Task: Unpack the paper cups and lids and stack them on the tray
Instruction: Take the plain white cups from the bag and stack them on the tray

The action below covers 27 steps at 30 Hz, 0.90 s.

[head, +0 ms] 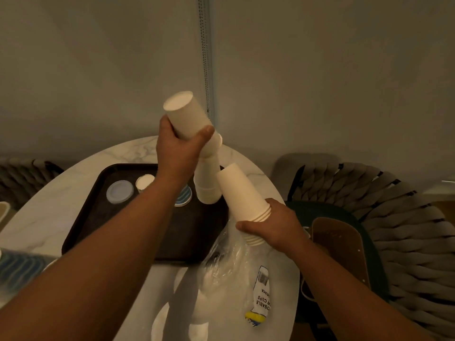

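Two stacks of paper cups are in my grip: left hand (179, 148) curls around the long stack (194, 143), right hand (273, 225) around the short stack (243, 193), above the tray (103, 217). Next, I think, set them down upright there.

Marble table (44, 225) under dark tray (93, 217), plastic wrapper (246, 279).

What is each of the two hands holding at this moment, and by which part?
The left hand grips a long stack of paper cups near its upper, bottom-side end. The right hand grips a shorter stack of cups at the rim end.
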### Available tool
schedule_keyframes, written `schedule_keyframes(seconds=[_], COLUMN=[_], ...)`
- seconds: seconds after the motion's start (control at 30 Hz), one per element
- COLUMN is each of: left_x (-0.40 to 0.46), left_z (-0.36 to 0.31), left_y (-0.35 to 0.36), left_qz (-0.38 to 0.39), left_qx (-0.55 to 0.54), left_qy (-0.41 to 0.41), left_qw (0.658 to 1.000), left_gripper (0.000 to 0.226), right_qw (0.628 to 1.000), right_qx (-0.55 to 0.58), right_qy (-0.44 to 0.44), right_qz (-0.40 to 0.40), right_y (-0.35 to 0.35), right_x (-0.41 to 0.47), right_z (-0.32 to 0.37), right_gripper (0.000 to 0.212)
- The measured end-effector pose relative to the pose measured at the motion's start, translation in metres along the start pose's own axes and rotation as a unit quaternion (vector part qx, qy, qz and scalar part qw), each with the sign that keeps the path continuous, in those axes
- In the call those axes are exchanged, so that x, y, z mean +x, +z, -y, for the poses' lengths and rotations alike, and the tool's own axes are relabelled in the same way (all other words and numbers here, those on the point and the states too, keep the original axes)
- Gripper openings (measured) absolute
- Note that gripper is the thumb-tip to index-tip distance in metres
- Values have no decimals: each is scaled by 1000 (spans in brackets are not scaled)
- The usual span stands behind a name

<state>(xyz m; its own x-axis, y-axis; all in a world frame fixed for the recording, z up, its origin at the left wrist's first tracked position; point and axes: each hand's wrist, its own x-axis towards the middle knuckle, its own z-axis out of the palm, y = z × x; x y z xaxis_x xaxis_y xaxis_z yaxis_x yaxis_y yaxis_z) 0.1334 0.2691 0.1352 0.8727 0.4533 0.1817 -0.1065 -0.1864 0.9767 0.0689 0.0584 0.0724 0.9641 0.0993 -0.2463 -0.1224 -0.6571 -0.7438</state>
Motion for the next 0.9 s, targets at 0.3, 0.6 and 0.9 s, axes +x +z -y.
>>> schedule_keyframes(seconds=[0.3,0.6,0.9], left_x=[7,-15,-90], left_z=[62,71,30], left_y=[21,12,23], left_qz=[43,33,171], left_qx=[116,160,-175], left_qy=[-32,-77,-219], left_qw=[992,984,945], left_gripper=[77,92,81], right_qw=[999,996,956], right_qx=[26,87,230], right_qy=[20,31,5], right_qz=[-15,19,183], right_y=[-8,-8,-11], right_x=[6,6,3], right_z=[-21,-22,6], right_gripper=[77,68,69])
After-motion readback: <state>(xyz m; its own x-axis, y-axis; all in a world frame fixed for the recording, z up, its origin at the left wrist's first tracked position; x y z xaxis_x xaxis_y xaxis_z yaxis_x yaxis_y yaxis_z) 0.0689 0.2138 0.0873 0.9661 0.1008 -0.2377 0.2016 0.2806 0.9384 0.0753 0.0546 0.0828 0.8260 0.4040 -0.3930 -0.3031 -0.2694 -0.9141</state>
